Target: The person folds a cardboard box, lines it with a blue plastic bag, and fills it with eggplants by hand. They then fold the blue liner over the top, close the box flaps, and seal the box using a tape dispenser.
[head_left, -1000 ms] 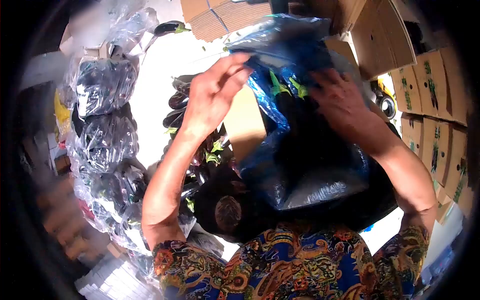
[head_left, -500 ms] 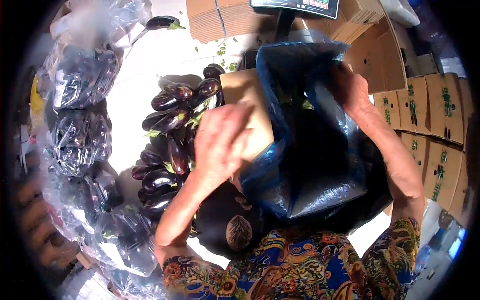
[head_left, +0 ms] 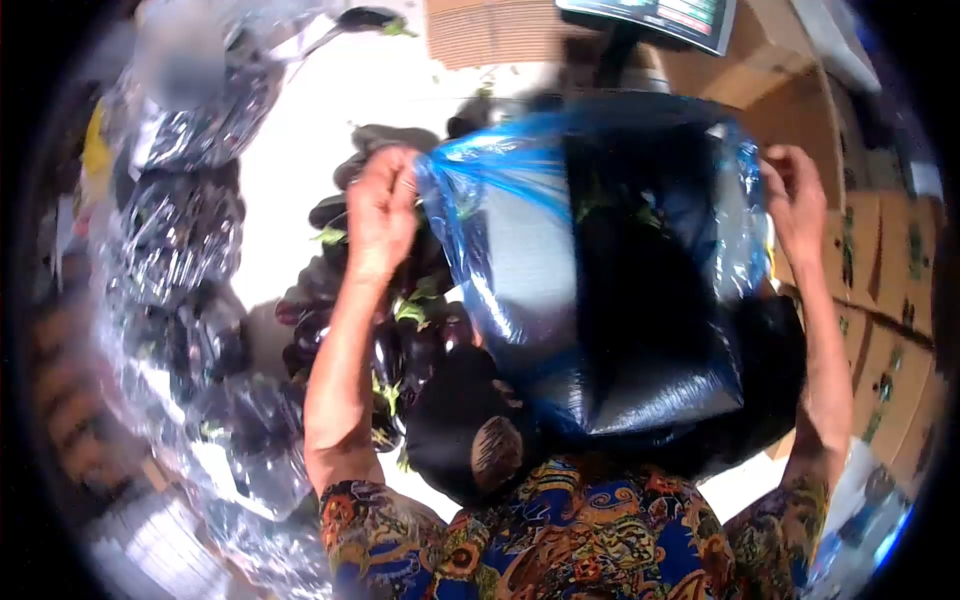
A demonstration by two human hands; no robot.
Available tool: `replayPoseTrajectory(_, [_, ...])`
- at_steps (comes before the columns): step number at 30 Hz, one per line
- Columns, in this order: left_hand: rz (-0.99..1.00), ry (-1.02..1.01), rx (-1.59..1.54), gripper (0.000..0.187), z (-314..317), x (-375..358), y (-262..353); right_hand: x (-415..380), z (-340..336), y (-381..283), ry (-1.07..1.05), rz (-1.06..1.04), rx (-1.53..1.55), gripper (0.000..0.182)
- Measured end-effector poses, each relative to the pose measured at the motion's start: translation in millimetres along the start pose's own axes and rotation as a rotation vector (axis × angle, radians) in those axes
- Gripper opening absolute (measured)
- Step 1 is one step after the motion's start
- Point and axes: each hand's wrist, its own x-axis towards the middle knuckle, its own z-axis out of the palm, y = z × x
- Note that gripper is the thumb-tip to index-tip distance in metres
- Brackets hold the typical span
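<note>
A blue plastic bag [head_left: 520, 280] lines an open box in front of my body, its mouth spread wide. My left hand [head_left: 385, 205] pinches the bag's upper left edge and pulls it outward. At the upper right edge of the bag is my right hand [head_left: 797, 200], its fingers curled against the plastic. Inside the bag it is dark, with a few green stems faintly visible. Loose dark eggplants [head_left: 400, 345] lie in a pile left of the bag, partly behind my left forearm.
Clear bags of eggplants [head_left: 180, 235] line the left side. Flattened cardboard [head_left: 500, 35] and a scale display [head_left: 660, 18] stand at the back. A large carton [head_left: 790, 110] and stacked printed cartons [head_left: 880, 330] are on the right. A single eggplant [head_left: 365, 18] lies at the top left.
My left hand has moved left and up and taken hold of the bag's edge. My right hand has moved outward to the right. The bag's mouth is now stretched wider, covering the flap seen before.
</note>
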Motion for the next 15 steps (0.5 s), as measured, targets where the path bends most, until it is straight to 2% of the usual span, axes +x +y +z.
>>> replayPoseTrajectory(1, [0.016,0.054,0.064,0.02,-1,-13,-39,-5,-4,-16,0.093,-0.102,-0.065,0.022])
replayPoseTrajectory(2, [0.052,0.059,-0.126,0.014,9,-26,-81,-12,-10,-33,0.036,-0.045,-0.059,0.026])
replayPoseTrajectory(3, [-0.27,0.089,-0.618,0.008,19,-40,-82,-19,-14,-48,-0.019,0.01,-0.058,0.03])
replayPoseTrajectory(4, [-0.446,0.255,-0.813,0.006,27,-48,-91,-26,-13,-56,-0.013,-0.131,-0.074,0.031])
replayPoseTrajectory(5, [-0.521,0.352,-0.808,0.009,29,-53,-95,-27,-11,-62,-0.004,-0.272,-0.095,0.032])
replayPoseTrajectory(7, [-0.614,0.404,-0.534,0.01,28,-73,-144,-34,-11,-72,-0.198,-0.273,-0.074,0.033])
replayPoseTrajectory(8, [-0.512,0.392,-0.307,0.012,23,-76,-150,-38,-9,-78,-0.299,-0.246,0.055,0.032])
replayPoseTrajectory(9, [-0.408,0.373,-0.08,0.014,16,-80,-157,-43,-4,-81,-0.337,-0.062,0.11,0.03])
replayPoseTrajectory(10, [-0.253,0.338,0.262,0.018,7,-86,-162,-43,0,-84,-0.342,-0.168,-0.001,0.027])
replayPoseTrajectory(11, [-0.118,0.359,0.446,0.026,-2,-85,-169,-42,4,-86,-0.342,-0.274,-0.112,0.024])
replayPoseTrajectory(13, [-0.042,0.351,0.65,0.041,-23,-71,-189,-36,7,-86,-0.348,-0.258,-0.082,0.021])
replayPoseTrajectory(14, [-0.179,0.25,0.712,0.059,-32,-64,-186,-32,8,-85,-0.353,-0.248,-0.07,0.019])
replayPoseTrajectory(15, [-0.165,0.157,0.782,0.071,-42,-54,-193,-31,10,-84,-0.309,-0.272,-0.009,0.016])
